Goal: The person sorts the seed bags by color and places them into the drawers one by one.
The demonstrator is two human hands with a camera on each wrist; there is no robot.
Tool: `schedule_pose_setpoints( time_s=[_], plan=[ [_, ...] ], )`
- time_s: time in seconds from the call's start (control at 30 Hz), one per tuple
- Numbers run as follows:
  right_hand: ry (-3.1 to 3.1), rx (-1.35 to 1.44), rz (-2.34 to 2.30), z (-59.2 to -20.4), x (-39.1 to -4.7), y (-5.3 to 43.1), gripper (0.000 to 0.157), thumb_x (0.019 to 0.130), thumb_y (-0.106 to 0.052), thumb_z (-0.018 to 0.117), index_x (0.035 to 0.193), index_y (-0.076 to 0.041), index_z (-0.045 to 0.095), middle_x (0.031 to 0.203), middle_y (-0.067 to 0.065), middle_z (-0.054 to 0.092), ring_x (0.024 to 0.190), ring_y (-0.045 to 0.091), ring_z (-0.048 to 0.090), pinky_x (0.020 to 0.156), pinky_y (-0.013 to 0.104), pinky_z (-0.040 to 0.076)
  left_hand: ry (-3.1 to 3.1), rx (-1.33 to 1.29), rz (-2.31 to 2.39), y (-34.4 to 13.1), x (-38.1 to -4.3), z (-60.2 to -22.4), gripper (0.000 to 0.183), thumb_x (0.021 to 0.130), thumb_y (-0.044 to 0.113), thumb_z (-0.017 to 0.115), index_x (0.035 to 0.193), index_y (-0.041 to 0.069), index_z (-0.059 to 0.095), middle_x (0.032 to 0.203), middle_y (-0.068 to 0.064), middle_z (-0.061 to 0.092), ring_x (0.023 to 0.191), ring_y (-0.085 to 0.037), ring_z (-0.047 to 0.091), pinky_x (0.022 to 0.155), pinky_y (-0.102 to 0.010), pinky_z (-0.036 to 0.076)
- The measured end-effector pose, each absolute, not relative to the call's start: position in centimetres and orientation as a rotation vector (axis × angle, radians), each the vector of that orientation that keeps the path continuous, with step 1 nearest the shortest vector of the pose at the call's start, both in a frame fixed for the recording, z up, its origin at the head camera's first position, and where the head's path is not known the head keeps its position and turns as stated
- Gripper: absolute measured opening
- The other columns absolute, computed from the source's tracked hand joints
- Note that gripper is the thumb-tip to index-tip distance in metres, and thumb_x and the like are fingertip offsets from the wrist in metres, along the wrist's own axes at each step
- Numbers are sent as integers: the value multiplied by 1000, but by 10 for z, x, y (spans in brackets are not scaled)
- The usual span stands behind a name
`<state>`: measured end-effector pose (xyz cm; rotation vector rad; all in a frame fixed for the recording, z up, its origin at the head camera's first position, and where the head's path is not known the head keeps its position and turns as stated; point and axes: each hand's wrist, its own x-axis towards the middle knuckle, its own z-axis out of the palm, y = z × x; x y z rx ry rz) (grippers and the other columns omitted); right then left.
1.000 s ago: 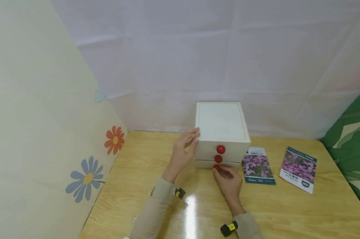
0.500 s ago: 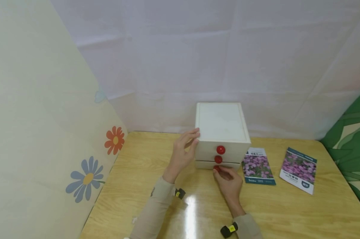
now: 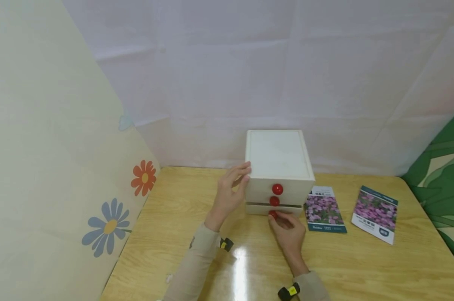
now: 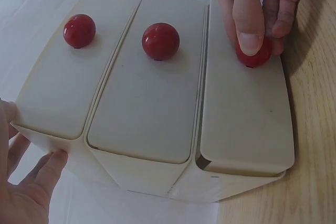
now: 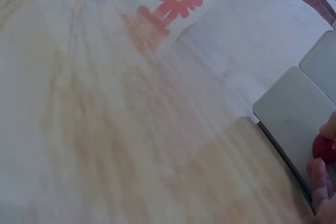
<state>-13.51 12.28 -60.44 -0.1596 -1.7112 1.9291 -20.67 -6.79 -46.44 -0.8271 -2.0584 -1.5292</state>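
Head view, left to right: a pale wall [image 3: 42,146] stood well left of the left hand, with a blue flower [image 3: 110,227] and a red flower [image 3: 145,178] printed on it. Left hand [image 3: 227,196] was at the left side of the white drawer box [image 3: 278,154], fingers fairly straight, thumb spread apart from them, tips touching the box near its front left edge; not wrapped round anything. Box was just right of that hand, upright on the wooden surface [image 3: 155,217], a white sheet [image 3: 227,83] hanging behind it. Top knob [image 3: 277,189] and middle knob [image 3: 274,201], both red, sat ahead of the right hand, untouched. Right hand [image 3: 288,234] was narrow, thumb and fingers pinching the red bottom knob [image 3: 273,214]. Bottom drawer [image 3: 257,209], right in front of that hand, stood slightly out, dark gap above its front; left wrist view also showed it proud of the other two fronts. Right wrist view caught the pinched knob at its edge, hand partly cut off. Right of the right hand, left flower card [image 3: 325,209] lay flat just beside the box; right flower card [image 3: 375,214] lay farther right, angled, apart from it. Green leaf print [image 3: 443,179] was far right of both hands.
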Motion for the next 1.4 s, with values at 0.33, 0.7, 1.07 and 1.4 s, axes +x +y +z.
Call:
schedule_pose_setpoints(
  time_s=[0.33, 0.7, 1.07, 1.4],
  plan=[
    [-1716, -155, 1911, -602, -126, 122, 25, 71, 22, 87, 94, 13, 78, 86, 6, 72, 74, 1, 74, 70, 17, 65, -2041, -839, -1526, -67, -206, -464, 21, 104, 0, 65, 124, -6, 71, 143, -20, 67, 131, -38, 67, 100, -31, 62],
    [-1737, -158, 1903, -604, -122, 123, 26, 72, 21, 87, 94, 11, 79, 86, 3, 70, 74, 3, 74, 70, 17, 65, -2044, -840, -1516, -68, -207, -465, 20, 104, -1, 65, 123, -5, 71, 142, -20, 67, 131, -37, 67, 100, -30, 62],
    [-1761, -200, 1907, -598, -113, 120, 27, 74, 22, 85, 98, 11, 78, 90, 16, 68, 76, 3, 75, 73, 19, 66, -2067, -842, -1525, -68, -208, -463, 21, 105, 4, 65, 125, -3, 71, 144, -17, 67, 133, -34, 66, 100, -36, 63],
    [-1778, -252, 1921, -595, -106, 117, 28, 74, 21, 85, 99, 10, 77, 93, 8, 71, 77, 4, 74, 72, 18, 66, -2056, -841, -1525, -69, -208, -464, 21, 105, 2, 65, 124, -4, 71, 144, -19, 67, 131, -38, 66, 99, -36, 63]
  ],
)
